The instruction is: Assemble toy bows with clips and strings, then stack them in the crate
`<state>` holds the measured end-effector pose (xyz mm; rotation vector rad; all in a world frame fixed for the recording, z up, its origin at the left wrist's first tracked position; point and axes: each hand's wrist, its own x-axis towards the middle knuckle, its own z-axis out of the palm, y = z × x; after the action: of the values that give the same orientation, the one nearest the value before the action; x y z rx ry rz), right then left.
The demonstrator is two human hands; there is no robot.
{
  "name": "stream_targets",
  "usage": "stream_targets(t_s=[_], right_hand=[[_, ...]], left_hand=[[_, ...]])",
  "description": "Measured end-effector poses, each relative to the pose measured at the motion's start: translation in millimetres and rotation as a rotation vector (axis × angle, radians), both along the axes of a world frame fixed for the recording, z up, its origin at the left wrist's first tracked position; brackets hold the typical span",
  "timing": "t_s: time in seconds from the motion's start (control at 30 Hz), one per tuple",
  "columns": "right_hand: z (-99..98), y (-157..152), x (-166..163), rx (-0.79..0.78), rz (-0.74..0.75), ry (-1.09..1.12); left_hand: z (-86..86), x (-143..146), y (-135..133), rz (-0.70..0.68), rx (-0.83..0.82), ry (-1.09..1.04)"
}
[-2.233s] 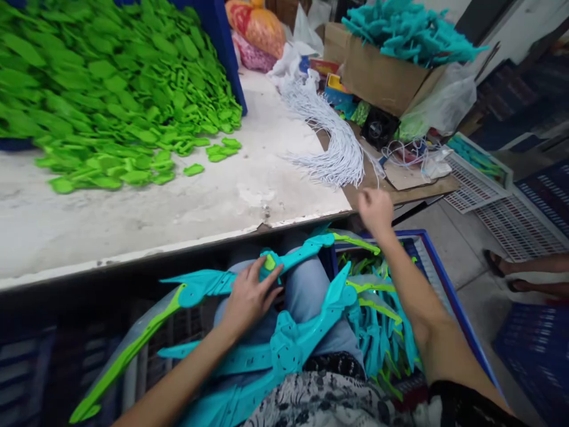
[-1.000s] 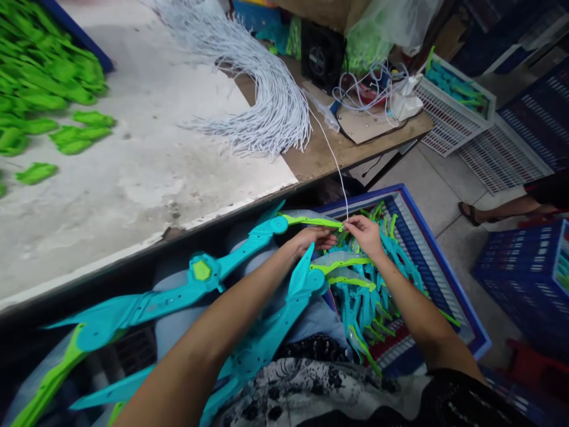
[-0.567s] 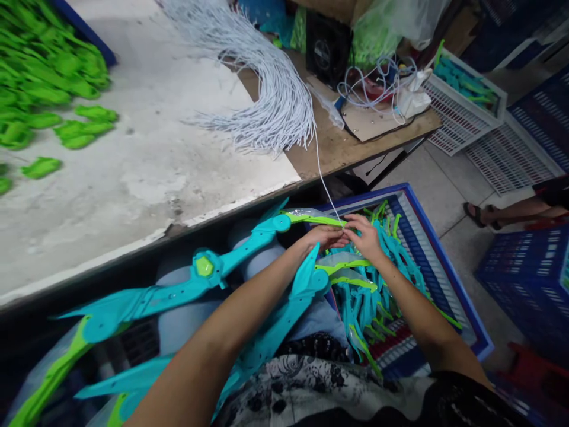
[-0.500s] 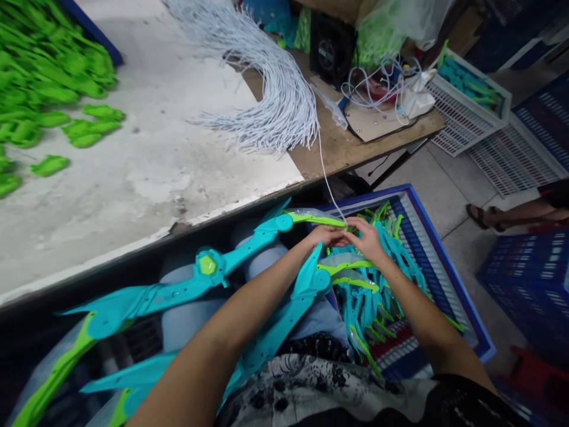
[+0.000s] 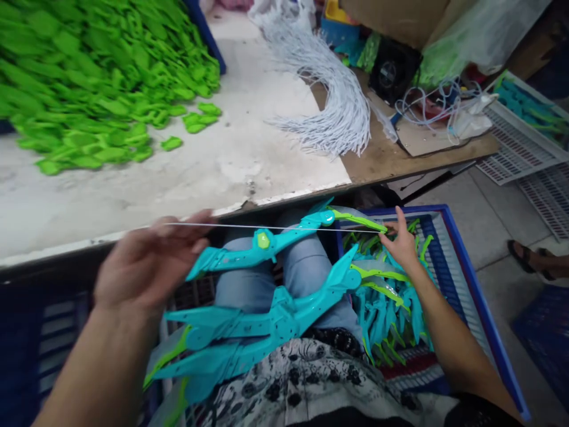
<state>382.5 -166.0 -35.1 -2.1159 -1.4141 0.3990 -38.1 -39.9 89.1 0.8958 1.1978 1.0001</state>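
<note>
A turquoise toy bow (image 5: pixel 288 242) with bright green tips lies across my lap. A thin white string (image 5: pixel 249 227) runs straight and taut from its right tip to my left hand (image 5: pixel 146 261), whose curled fingers hold it. My left hand hides the bow's left end. At the right tip my right hand (image 5: pixel 402 243) pinches the bow's green end where the string meets it, with one finger raised. Nearer my body lies a second turquoise bow (image 5: pixel 282 320), partly over another one, with no string visible on it.
A blue-rimmed crate (image 5: pixel 466 249) of similar bows stands at right. On the table (image 5: pixel 249 172) are a bundle of white strings (image 5: pixel 342 112), a heap of green plastic parts (image 5: pixel 111 77) and a black fan (image 5: pixel 393 71). Another person's foot (image 5: pixel 527 255) shows at far right.
My left hand has moved from the bow's right tip far to the left, drawing the string out along the bow. My right hand has stayed at the tip. The view has shifted left.
</note>
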Motion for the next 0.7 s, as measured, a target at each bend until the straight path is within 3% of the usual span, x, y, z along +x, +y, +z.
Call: stream_targets(t_s=[0.07, 0.13, 0.2, 0.3, 0.4, 0.53, 0.63, 0.7], right_hand=[[1.0, 2, 2, -0.036, -0.011, -0.024], [4.0, 4, 5, -0.068, -0.01, -0.077], [11.6, 10, 5, -0.058, 0.027, -0.195], [32.4, 32, -23, 0.105, 0.157, -0.383], [50.4, 61, -95, 0.256, 0.452, -0.381], [44.1, 90, -221, 0.214, 1.09, -0.378], [27.6, 102, -283, 0.067, 1.228, -0.462], [21.8, 107, -298, -0.037, 1.218, -0.494]], left_hand=[[10.9, -30, -15, 0.157, 0.104, 0.027], [10.1, -43, -34, 0.209, 0.096, 0.037], [0.1, -43, -52, 0.238, 0.03, 0.005], [-22.4, -29, -72, 0.271, -0.037, -0.085], [-39.0, -9, -84, 0.253, -0.103, -0.185], [-40.4, 9, -96, 0.099, -0.147, -0.308], [-33.7, 12, -100, 0.037, -0.146, -0.385], [-30.5, 9, -101, 0.063, -0.128, -0.414]])
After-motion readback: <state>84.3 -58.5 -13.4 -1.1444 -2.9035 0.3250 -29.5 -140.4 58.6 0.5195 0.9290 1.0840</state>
